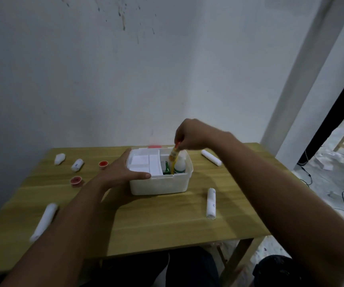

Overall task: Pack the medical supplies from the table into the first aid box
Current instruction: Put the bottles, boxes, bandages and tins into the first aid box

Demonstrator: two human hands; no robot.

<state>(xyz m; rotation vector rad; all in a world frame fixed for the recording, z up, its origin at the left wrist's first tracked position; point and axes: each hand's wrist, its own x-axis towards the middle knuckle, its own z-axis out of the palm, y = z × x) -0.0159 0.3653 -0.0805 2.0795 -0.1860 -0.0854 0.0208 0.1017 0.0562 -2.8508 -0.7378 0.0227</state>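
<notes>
The white first aid box stands open at the middle of the wooden table. My left hand rests flat against its left side, thumb on the front rim. Above the box's right compartment, my right hand pinches the top of a yellow-orange tube, held upright with its lower end inside. A white bottle and a green pack stand beside the tube. A white inner tray fills the left part.
White bandage rolls lie at the left front, right front, back right and back left. A small white bottle and two red-capped pots sit at the left. The wall stands close behind the table.
</notes>
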